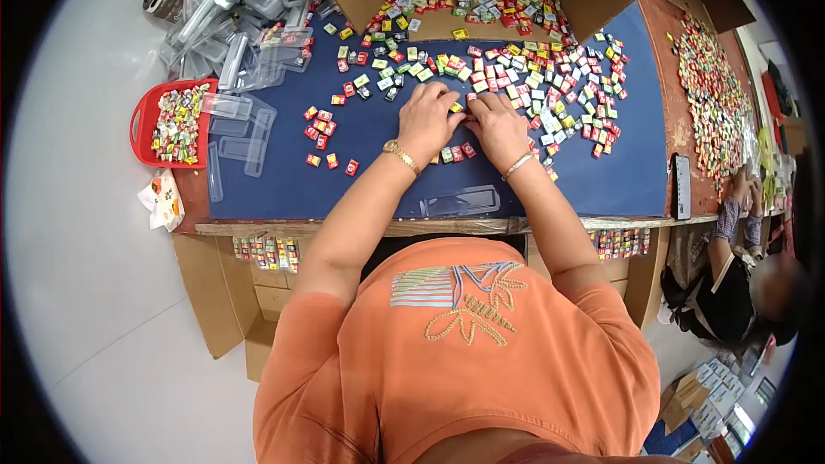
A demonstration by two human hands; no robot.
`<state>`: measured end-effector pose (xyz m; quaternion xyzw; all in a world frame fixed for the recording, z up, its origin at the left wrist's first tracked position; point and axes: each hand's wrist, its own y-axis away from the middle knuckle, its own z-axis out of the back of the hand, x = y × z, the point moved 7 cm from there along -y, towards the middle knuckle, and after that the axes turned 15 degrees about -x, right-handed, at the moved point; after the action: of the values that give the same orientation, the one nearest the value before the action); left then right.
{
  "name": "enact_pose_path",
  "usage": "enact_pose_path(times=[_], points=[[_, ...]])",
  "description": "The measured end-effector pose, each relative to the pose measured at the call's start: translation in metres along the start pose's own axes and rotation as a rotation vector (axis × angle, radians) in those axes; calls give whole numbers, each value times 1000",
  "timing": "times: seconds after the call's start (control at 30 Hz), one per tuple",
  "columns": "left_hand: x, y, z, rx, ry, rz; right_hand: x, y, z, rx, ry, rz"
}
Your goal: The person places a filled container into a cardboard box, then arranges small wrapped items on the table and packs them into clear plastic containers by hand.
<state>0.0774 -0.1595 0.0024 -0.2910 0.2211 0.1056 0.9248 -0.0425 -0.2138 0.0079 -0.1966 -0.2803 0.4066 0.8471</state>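
Wide-angle view with strong barrel distortion: the front edge of the desk (pixel 593 129) bows, and black vignetting closes in on both sides and the corners. Illumination is bright and mostly even, with soft, weak shadows on the blue surface. Pale glare marks the clear plastic cases (pixel 245 139) beside the desk's left edge. The centre is fairly sharp; small print is unresolved, and detail softens toward the right, where a person's head is blurred.

Packet (pixel 456 107) partly hidden by fingers (pixel 447 100), co-worker's head (pixel 778 288) blurred
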Motion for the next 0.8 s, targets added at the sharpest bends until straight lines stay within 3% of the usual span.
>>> enact_pose_path(times=[0.03, 0.17, 0.27, 0.43, 0.53, 0.63, 0.8], points=[[5, -3, -11, 114, -26, -12, -1, 1, -6, 19, 18, 33], [28, 22, 13, 17, -22, 26, -12, 9, 6, 153, -89, -1], [39, 57, 46, 11, 51, 56, -17, 14, 24, 135, -147, -11], [16, 81, 52, 72, 155, 35, -18, 16, 34, 96, -69, -5], [4, 82, 48, 89, 168, 27, -41, 16, 15, 198, -23, -88], [0, 84, 49, 110, 144, 47, -34, 22, 18, 219, -3, -13], [-2, 84, 44, 117, 32, 70, -30, 29, 27, 79, -48, -15]])
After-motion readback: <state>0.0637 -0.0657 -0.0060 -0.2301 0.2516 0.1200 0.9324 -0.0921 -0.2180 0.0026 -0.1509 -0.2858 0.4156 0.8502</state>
